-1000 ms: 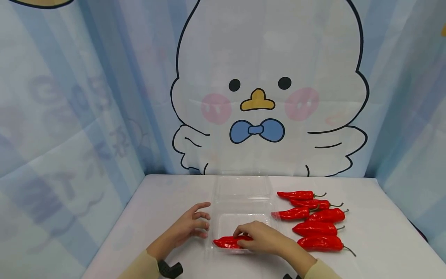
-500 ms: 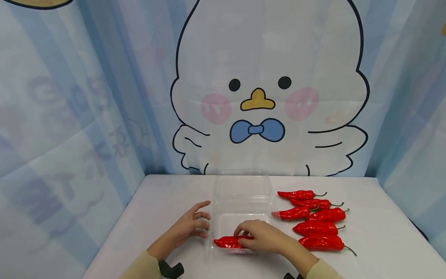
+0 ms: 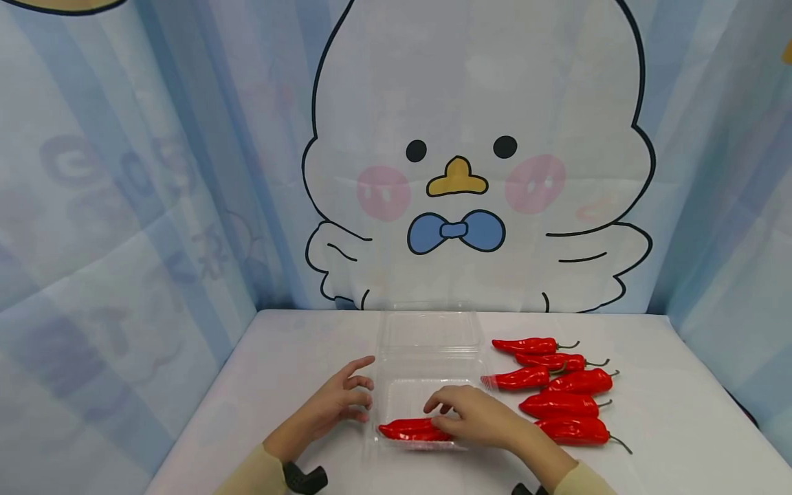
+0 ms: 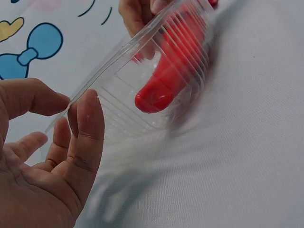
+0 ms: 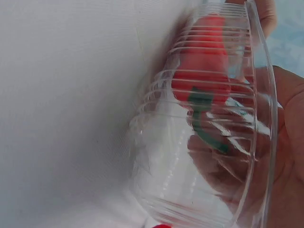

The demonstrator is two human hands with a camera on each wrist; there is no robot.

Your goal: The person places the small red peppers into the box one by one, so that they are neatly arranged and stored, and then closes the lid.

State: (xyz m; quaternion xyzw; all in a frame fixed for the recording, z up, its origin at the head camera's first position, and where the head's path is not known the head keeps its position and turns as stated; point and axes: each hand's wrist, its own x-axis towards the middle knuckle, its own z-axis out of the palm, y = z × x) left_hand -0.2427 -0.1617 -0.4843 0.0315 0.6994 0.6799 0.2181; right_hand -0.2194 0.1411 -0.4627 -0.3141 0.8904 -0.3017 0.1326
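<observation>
A clear plastic clamshell box [image 3: 402, 399] lies unfolded on the table, its lid [image 3: 430, 332] folded back. Inside, along the near wall, sits a red chili pepper [image 3: 408, 430]; its green stem [image 5: 202, 97] shows through the wall in the right wrist view. My right hand [image 3: 479, 416] hovers over the pepper's stem end, fingers spread and lifted off it, the thumb close to the pepper. On the box's left side, my left hand [image 3: 337, 399] has its fingers loosely apart, with fingertips right at the rim [image 4: 128, 47].
Several more red chili peppers [image 3: 569, 432] lie in a loose stack to the right of the box, one tip [image 3: 495, 380] overlapping its edge in the head view. A printed cartoon curtain [image 3: 458, 275] stands behind the white table [image 3: 284, 344].
My right hand's fingers have opened and let go of the chili pepper, and the hand has shifted slightly up and right. The pepper stays in the box; the left hand holds still.
</observation>
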